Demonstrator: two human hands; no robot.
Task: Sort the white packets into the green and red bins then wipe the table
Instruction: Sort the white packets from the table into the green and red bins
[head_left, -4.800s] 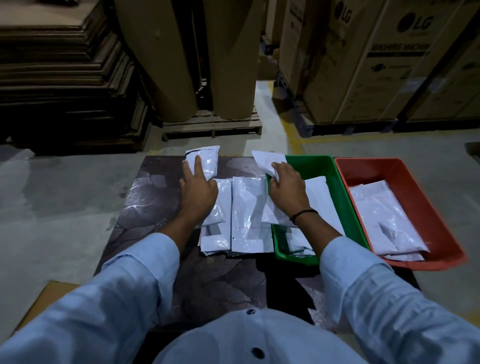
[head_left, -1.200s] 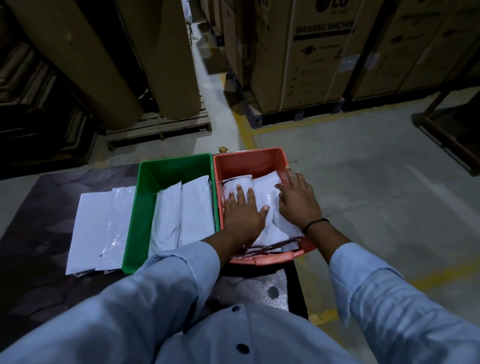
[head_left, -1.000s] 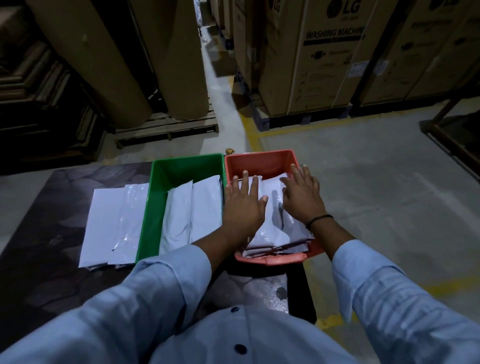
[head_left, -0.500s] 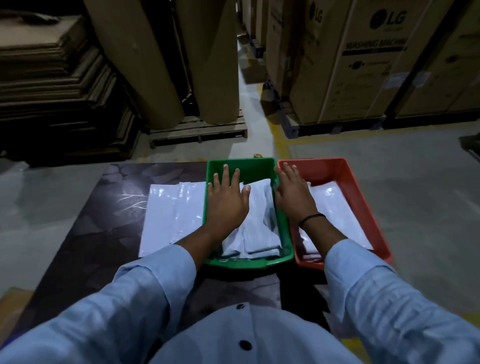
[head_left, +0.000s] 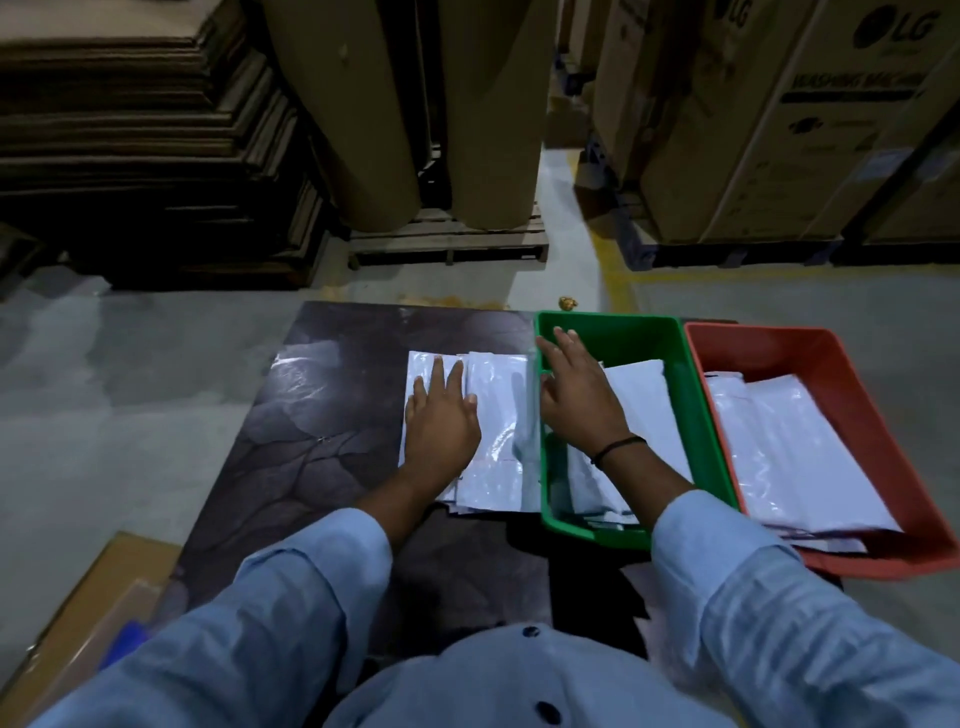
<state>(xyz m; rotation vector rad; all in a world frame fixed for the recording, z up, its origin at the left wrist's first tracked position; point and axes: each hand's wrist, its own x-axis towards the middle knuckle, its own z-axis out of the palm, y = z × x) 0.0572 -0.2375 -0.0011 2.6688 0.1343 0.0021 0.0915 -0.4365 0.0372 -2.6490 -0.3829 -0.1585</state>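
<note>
A stack of white packets lies on the dark table, just left of the green bin. My left hand rests flat on that stack, fingers spread, holding nothing. My right hand hovers over the green bin's left rim, fingers extended, empty. White packets lie inside the green bin. The red bin stands touching the green one on its right and holds more white packets.
Tall brown paper rolls stand on a wooden pallet beyond the table. Stacked cardboard sheets fill the left back, large appliance cartons the right back. A flat cardboard box lies on the floor at lower left.
Both hands have moved left: from the red bin's packets, across the green bin, to the table stack. My left hand now lies on the loose packets; the view has swung left.
</note>
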